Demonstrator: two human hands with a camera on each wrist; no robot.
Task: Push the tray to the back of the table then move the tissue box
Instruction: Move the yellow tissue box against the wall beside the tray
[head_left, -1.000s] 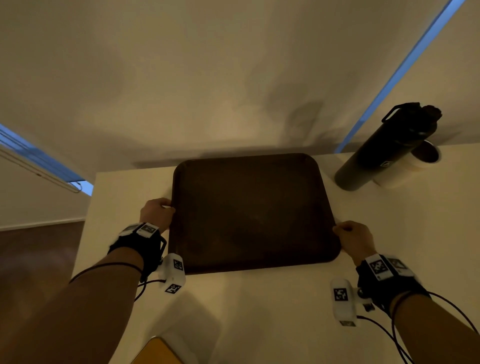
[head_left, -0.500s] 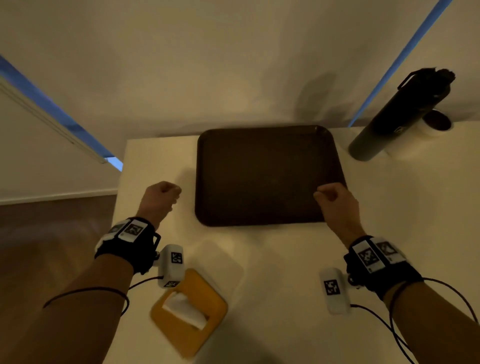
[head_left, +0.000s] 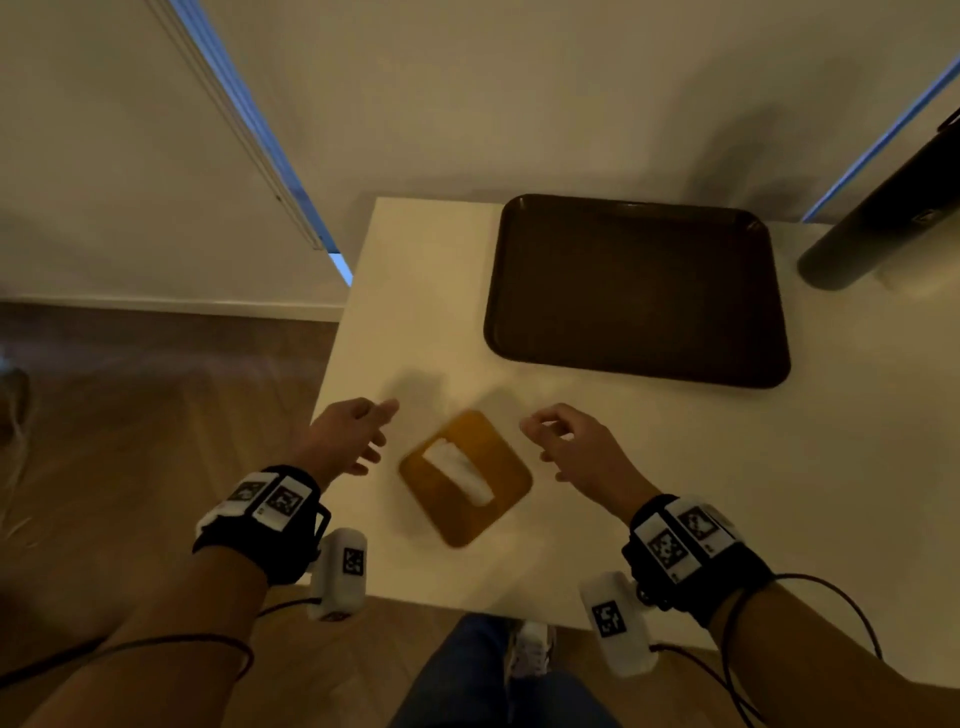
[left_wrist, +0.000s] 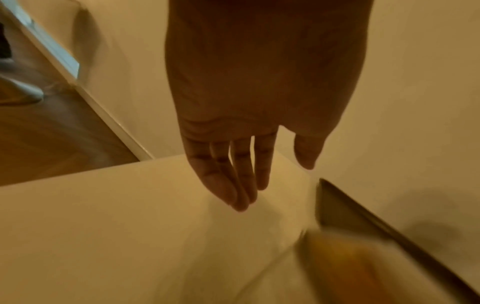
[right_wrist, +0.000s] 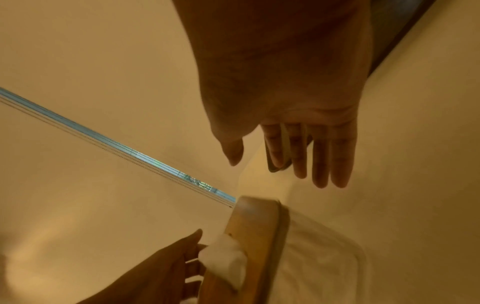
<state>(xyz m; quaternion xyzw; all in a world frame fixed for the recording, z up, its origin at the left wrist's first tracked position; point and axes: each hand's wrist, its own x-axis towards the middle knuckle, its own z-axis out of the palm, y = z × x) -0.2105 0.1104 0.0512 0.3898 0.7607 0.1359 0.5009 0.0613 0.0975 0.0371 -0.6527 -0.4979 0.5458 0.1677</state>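
The dark brown tray (head_left: 634, 291) lies at the back of the white table (head_left: 426, 291), against the wall, with nothing on it. The orange tissue box (head_left: 467, 480), a white tissue sticking out of its top, sits near the table's front edge, turned at an angle. My left hand (head_left: 358, 436) hovers just left of the box, fingers straight and relaxed (left_wrist: 233, 185). My right hand (head_left: 566, 441) hovers just right of it, fingers extended (right_wrist: 311, 156). Neither hand touches the box (right_wrist: 249, 246). The tray's edge (left_wrist: 363, 222) shows blurred in the left wrist view.
A tall black bottle (head_left: 883, 218) stands at the back right beside the tray, with a white cup partly hidden behind it. The table's left edge (head_left: 337, 353) drops to a wooden floor. My legs (head_left: 483, 675) are at the front edge.
Both hands left the tray, which now rests at the back, and drew back toward me, uncurling to either side of the tissue box. My view tilted down and left.
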